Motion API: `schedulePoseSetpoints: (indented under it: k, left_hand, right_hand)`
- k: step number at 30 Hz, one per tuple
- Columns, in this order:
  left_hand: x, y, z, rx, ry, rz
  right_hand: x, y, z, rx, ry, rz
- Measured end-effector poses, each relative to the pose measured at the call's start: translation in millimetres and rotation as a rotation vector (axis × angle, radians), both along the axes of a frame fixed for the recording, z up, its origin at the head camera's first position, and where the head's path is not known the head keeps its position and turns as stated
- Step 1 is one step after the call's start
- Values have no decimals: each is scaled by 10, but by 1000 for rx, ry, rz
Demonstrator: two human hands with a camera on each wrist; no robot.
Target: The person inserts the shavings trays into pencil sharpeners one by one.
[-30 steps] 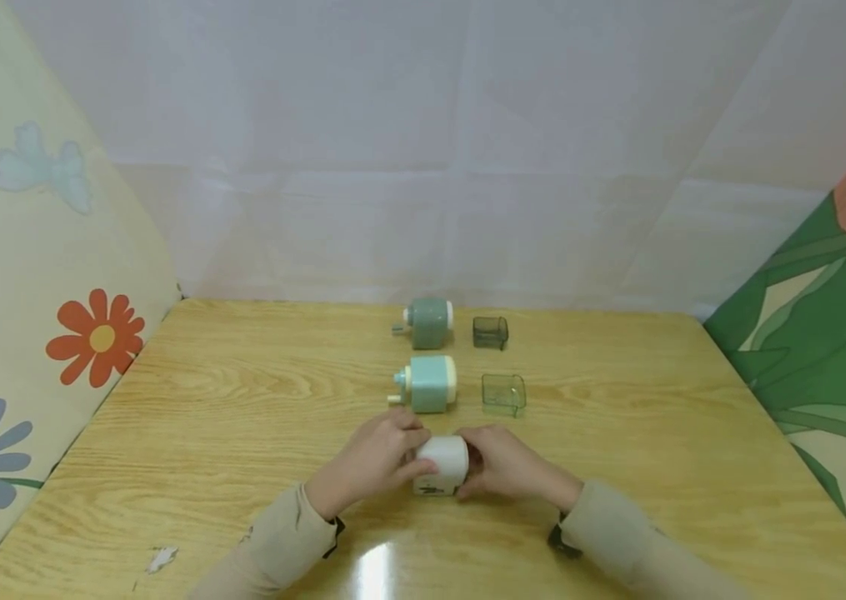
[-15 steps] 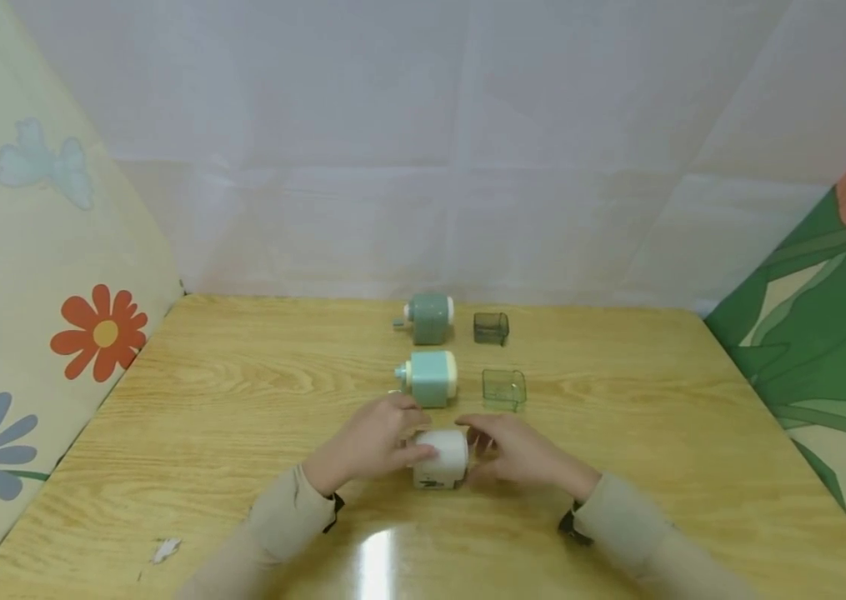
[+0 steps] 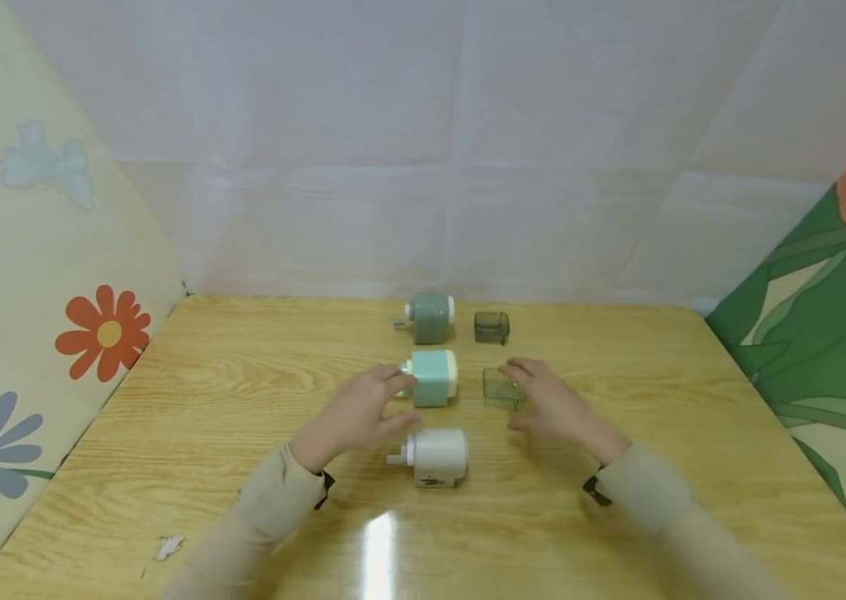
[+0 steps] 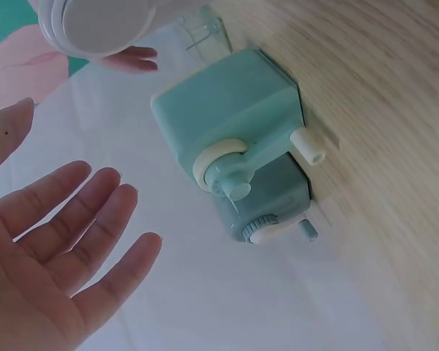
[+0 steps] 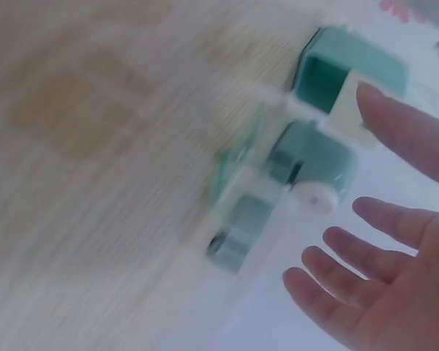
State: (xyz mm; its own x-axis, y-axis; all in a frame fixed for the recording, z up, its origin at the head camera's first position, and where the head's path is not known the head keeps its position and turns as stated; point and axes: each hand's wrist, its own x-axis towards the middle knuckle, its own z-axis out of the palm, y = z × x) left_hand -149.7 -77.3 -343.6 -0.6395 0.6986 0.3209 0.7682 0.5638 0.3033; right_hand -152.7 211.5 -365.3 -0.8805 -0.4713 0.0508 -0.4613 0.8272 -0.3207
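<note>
Three crank pencil sharpeners lie in a column on the table. My left hand, its fingers spread and holding nothing, hovers beside the crank end of the teal sharpener. My right hand reaches over the light green clear shavings drawer, fingers extended and partly covering it in the head view. Nearest me lies the white sharpener, apart from both hands. In the right wrist view the teal sharpener shows an open drawer slot, and the right hand's fingers are loosely spread.
At the back of the wooden table is the dark green sharpener, with a smoky clear drawer to its right. A white cloth hangs behind. A small white scrap or worn patch is at the front left.
Both hands have left the white sharpener, which now lies uncovered. They have moved forward, the left to the teal sharpener's crank side, the right to the light green drawer.
</note>
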Motion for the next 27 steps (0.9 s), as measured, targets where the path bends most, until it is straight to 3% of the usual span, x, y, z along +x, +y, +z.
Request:
schedulePoseSetpoints:
  k: [12,20,27]
  left_hand:
    - [-119,-26,15,7,47,3]
    - [-315,-16,43,-19,-100,46]
    - [-548,29,-30,-66,-219,80]
  right_hand:
    - [-260,123,-136,42,-89,-41]
    - [-312,127,-177,45,-89,-51]
    - [-339,125,-172,25,-82,-44]
